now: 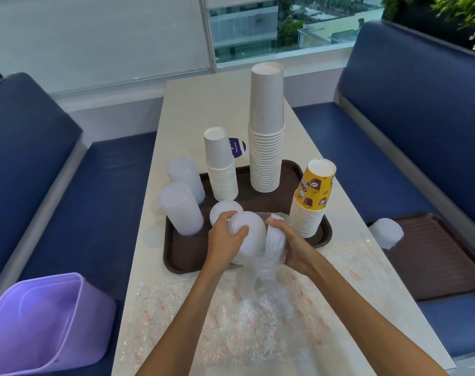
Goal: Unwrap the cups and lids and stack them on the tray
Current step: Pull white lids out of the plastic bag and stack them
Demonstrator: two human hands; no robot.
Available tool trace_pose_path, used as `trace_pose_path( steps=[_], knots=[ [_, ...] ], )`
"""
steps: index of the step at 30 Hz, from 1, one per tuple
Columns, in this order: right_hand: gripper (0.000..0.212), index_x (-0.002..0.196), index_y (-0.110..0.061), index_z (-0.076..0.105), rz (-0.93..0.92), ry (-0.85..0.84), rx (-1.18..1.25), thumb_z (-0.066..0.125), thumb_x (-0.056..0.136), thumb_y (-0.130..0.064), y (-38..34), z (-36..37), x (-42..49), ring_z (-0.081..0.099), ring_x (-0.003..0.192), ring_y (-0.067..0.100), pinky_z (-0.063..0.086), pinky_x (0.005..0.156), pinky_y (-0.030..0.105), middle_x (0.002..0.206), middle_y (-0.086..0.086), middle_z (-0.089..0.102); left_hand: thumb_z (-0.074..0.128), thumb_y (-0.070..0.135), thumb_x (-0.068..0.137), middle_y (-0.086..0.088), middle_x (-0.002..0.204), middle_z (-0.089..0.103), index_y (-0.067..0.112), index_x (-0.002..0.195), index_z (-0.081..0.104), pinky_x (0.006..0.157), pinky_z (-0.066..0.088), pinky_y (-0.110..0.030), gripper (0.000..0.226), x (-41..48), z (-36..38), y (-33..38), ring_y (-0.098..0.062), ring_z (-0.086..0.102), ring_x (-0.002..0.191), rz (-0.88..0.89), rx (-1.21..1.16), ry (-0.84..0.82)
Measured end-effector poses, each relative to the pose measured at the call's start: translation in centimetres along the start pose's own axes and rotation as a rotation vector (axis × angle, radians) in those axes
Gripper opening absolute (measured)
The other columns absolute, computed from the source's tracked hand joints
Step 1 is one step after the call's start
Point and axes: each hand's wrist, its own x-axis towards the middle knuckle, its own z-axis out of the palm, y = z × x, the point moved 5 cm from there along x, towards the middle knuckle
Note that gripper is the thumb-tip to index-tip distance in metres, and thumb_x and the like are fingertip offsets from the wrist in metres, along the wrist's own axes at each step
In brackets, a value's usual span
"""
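Over the brown tray (187, 253), the left hand (225, 240) grips a stack of white lids (254, 240), the right hand (293, 245) a second stack (275, 240) (partly inside clear wrap (263, 270)).

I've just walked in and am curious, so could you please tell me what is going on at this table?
A person holds a stack of white lids, partly in plastic wrap, over the brown tray. The left hand grips the lids; the right hand grips the wrapped end. White cups and yellow cups already stand stacked on the tray.
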Motion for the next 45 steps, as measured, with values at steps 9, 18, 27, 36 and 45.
trace_pose_path(
  steps=[9,18,27,36,45],
  knots=[
    [0.043,0.125,-0.022,0.052,0.033,0.048,0.025,0.054,0.088,-0.043,0.1,-1.1,0.8,0.06,0.095,0.021,0.052,0.07,0.037,0.106,0.008,0.063,0.058,0.01,0.09,-0.012,0.126,0.056,0.007,0.128,0.051,0.084,0.042,-0.028,0.039,4.7,-2.0,-0.6,-0.023,0.053,0.108,-0.113,-0.092,0.072],
    [0.022,0.105,-0.022,0.055,0.041,0.051,0.039,0.046,0.095,-0.038,-0.4,-1.6,0.9,0.058,0.088,0.02,0.049,0.074,0.036,0.096,0.006,0.061,0.047,0.02,0.094,-0.014,0.119,0.06,0.005,0.123,0.054,0.084,0.045,-0.033,0.033,8.9,-1.4,-0.2,-0.025,0.055,0.103,-0.113,0.132,0.039],
    [0.014,0.093,-0.022,0.056,0.025,0.077,0.053,0.048,0.095,-0.034,-0.8,-2.6,0.4,0.059,0.085,0.02,0.049,0.08,0.036,0.088,0.006,0.064,0.036,0.021,0.099,-0.02,0.138,0.035,0.009,0.139,0.036,0.106,0.028,-0.041,0.042,9.8,0.2,-1.4,-0.034,0.031,0.13,-0.069,0.499,-0.004],
    [0.032,0.095,-0.018,0.061,0.017,0.039,0.028,0.059,0.071,-0.039,-0.5,-3.5,0.6,0.062,0.086,0.024,0.049,0.086,0.041,0.081,0.008,0.068,0.036,0.006,0.098,-0.019,0.143,0.036,0.005,0.144,0.032,0.111,0.029,-0.044,0.046,9.2,0.6,-1.6,-0.034,0.037,0.131,0.118,0.481,0.061],
    [0.019,0.091,-0.019,0.06,0.024,0.037,0.038,0.048,0.094,-0.034,-0.4,-3.0,0.1,0.061,0.082,0.023,0.048,0.083,0.039,0.068,0.005,0.071,0.074,0.054,0.072,-0.015,0.15,0.018,0.017,0.149,0.008,0.112,0.027,-0.049,0.108,8.0,1.2,-2.4,-0.035,0.021,0.139,0.052,0.632,-0.063]
  ],
)
